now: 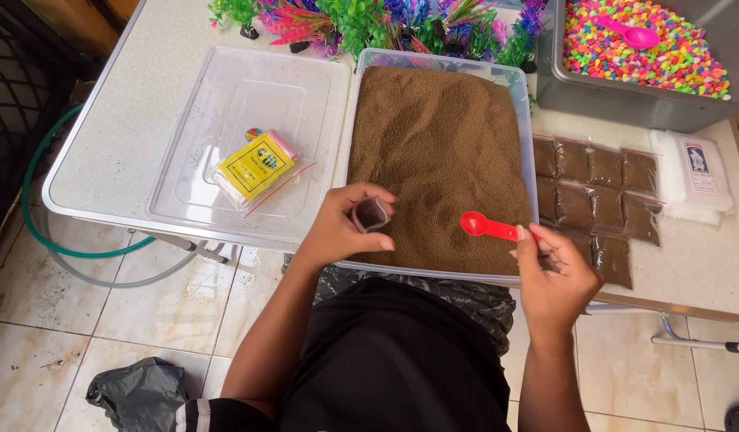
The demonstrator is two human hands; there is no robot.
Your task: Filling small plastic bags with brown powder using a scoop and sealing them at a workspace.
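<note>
A clear plastic tub (528, 136) full of fine brown granules stands in front of me on a white table. My left hand (343, 228) holds a small clear bag (372, 214) with its mouth held open, just over the near left part of the granules. My right hand (550, 276) grips the handle of a red spoon (484, 226) at the tub's near right rim; the spoon's bowl hovers over the granules and looks empty.
Several filled brown bags (597, 196) lie right of the tub, beside a white packet stack (695, 176). A clear lid (217, 120) on the left carries a yellow packet bundle (256, 166). Behind are plastic plants (369, 20) and a grey bin of coloured gravel (645, 48) with a pink scoop (635, 34).
</note>
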